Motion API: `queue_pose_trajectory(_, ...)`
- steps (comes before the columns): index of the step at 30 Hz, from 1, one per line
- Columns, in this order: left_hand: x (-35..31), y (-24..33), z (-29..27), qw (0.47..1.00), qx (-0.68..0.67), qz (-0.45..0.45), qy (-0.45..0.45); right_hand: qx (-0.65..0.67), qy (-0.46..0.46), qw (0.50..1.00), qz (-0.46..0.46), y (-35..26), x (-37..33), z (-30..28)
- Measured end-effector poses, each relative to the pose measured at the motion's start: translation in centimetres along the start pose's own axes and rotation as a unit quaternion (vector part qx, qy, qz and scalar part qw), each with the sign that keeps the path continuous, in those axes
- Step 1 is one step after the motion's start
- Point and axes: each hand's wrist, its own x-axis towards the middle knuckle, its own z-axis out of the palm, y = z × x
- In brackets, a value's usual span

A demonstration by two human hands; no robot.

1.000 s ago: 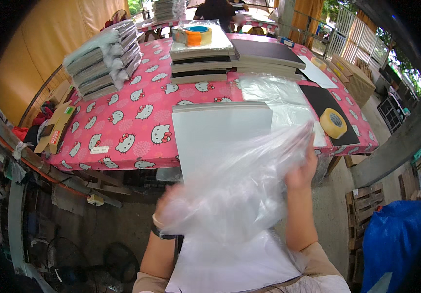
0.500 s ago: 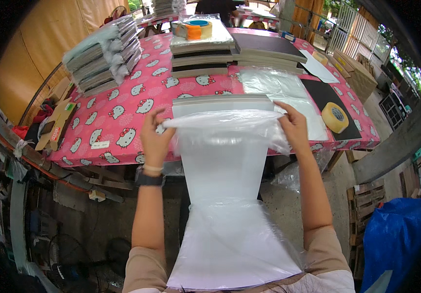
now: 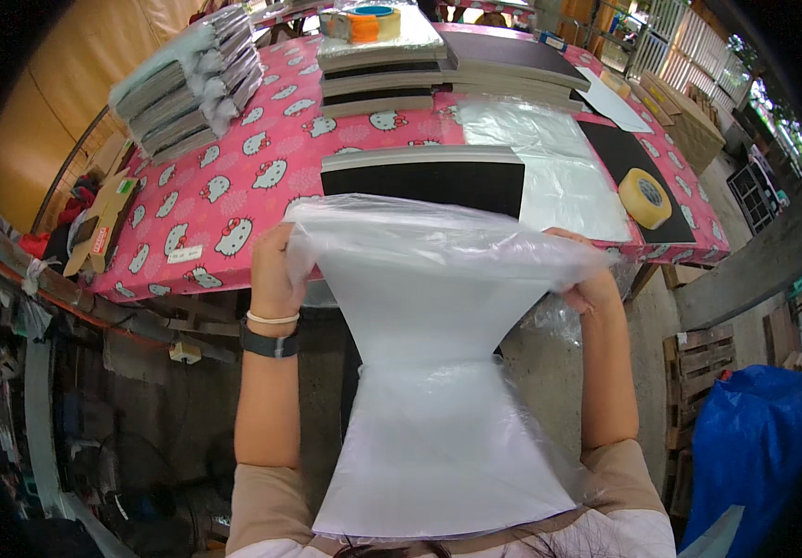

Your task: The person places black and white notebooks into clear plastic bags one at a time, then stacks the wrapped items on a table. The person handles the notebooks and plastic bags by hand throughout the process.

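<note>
Beside the pink surface [image 3: 243, 186], clear film [image 3: 419, 223] is clamped by left grip [image 3: 273, 279] and right grip [image 3: 594, 284]; a white sheet [image 3: 419, 316] is apparently being sleeved, and even tension seems required next.

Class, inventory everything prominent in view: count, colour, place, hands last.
Rectangular patterned table: one, pink, centre
Plastic-wrapped rectangular stack: one, greyish, far left
Shiny rectangular stack: one, silvery, far centre
Dull rectangular stacks: two, black, far right, near centre
Flat rectangular sheet: one, black, right
Round tape roll: one, yellow, on it
Flat plastic sheets: count unclear, clear, right
Crumpled cover: one, blue, lower right
Hanging curtain: one, tan, upper left
Thin plastic film: one, clear, centre
Covered flat sheet: count unclear, white, lower centre
Left hand: one, beige-sleeved, film's left
Right hand: one, beige-sleeved, film's right
</note>
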Motion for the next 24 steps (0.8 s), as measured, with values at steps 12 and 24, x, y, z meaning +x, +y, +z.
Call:
queue_pose_trajectory(12,-13.9,-13.8,-9.1,0.943,0.218,-0.249,0.022,-0.156,0.161,0.973,0.057,19.9,-7.4,-7.1)
queue_pose_trajectory(24,-11.0,-17.6,-12.2,0.730,0.659,0.115,0.139,-0.510,0.282,0.728,-0.361,10.2,0.9,-5.3)
